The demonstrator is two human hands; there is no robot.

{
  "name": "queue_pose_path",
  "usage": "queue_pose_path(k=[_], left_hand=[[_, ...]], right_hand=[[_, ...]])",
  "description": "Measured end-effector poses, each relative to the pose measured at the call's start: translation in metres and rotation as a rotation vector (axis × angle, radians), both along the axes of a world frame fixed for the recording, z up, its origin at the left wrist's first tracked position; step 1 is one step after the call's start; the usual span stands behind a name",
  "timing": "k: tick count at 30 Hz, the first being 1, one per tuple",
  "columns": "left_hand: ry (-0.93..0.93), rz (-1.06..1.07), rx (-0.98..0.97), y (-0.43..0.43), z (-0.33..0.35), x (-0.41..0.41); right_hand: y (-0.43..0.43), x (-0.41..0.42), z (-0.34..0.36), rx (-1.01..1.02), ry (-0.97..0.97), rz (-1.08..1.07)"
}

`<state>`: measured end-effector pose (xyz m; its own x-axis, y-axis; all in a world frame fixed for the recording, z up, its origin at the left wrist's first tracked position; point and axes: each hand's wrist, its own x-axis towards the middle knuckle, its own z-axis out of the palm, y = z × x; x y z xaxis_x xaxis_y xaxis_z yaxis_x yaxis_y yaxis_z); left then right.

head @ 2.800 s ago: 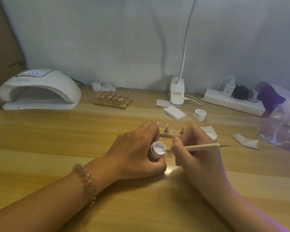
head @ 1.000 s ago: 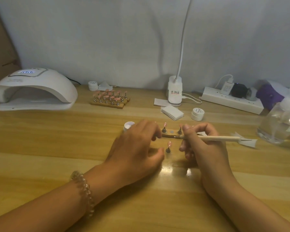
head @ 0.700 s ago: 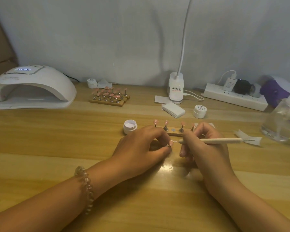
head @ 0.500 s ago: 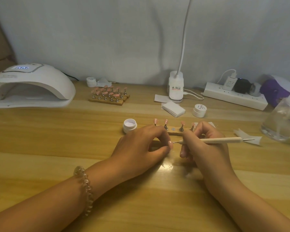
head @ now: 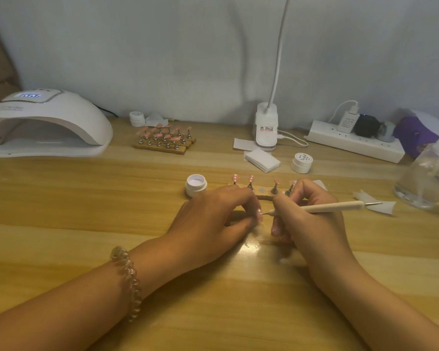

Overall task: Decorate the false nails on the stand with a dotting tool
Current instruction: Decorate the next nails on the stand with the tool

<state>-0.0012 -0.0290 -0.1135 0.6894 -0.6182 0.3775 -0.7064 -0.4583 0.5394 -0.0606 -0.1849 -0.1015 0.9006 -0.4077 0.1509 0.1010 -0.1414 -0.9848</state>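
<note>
The right hand [head: 312,221] is gripping the dotting tool [head: 330,206] like a pen, fingers curled round the pale handle. The tool is lying almost level, its far metal end pointing right. Its fine near tip is touching a pink false nail [head: 259,214], right there between the 2 hands. The left hand [head: 213,219] is pinching that nail between thumb and forefinger, low over the wooden table [head: 61,198]. A spiral bracelet [head: 127,279] is sitting on the left wrist.

Just behind the knuckles, the wooden stand [head: 264,197] is lying across the table, partly hidden by both hands. 4 pegs [head: 274,190] are standing on it, each carrying a pink nail. The 2 dotted nails [head: 235,177] at the left end are showing white spots, and a bare metal disc [head: 261,190] is sitting in the gap at the middle. Just left of the stand, an open white jar [head: 196,184] is standing upright.

Further back, a stack of white wipes [head: 261,160] and a closed white jar [head: 302,162] are lying near the clip lamp base [head: 266,127], with a power strip [head: 352,141] running off to the right. At far left a nail lamp [head: 43,122] is glowing on its display, and a second stand [head: 164,139] crowded with pink nails is sitting beside it. At the right edge a clear bottle [head: 428,178] is standing, with a scrap of wipe [head: 375,202] under the tool's far end.
</note>
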Motion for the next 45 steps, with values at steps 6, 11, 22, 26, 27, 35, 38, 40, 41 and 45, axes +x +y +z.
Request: queue_pose_path(k=[6,11,22,26,27,35,38,40,41,45], left_hand=[[0.013,-0.012,-0.009,0.0005,0.0001,-0.0002],[0.027,-0.021,-0.018,0.0011,0.0008,-0.0004],[0.04,-0.023,-0.019,0.001,0.0005,0.0006],[0.035,-0.021,-0.019,0.0012,0.0005,0.0006],[0.034,-0.021,-0.019,0.0012,0.0005,0.0005],[0.045,-0.031,-0.02,0.0012,0.001,0.0005],[0.045,-0.029,-0.017,0.0009,0.001,0.0005],[0.043,-0.023,-0.018,0.001,0.0007,0.0003],[0.042,-0.02,-0.019,0.0011,0.0007,0.0002],[0.042,-0.02,-0.021,0.0011,0.0007,-0.0001]], right_hand=[[0.0002,0.0005,-0.0005,-0.008,-0.002,-0.002],[0.0007,0.0007,-0.0002,-0.004,0.004,0.0],[0.0003,0.001,-0.0009,-0.015,0.006,0.002],[0.0,0.0007,-0.0015,-0.013,0.005,0.004],[-0.0001,0.0009,-0.0017,-0.014,0.006,0.002],[-0.0004,0.0009,-0.0019,-0.027,0.0,-0.007],[-0.0004,0.0011,-0.002,-0.036,0.0,0.001],[-0.0004,0.0017,-0.0024,-0.03,0.001,0.004],[-0.0005,0.002,-0.0027,-0.026,0.001,0.004],[-0.0011,0.0016,-0.0034,-0.02,-0.003,-0.001]])
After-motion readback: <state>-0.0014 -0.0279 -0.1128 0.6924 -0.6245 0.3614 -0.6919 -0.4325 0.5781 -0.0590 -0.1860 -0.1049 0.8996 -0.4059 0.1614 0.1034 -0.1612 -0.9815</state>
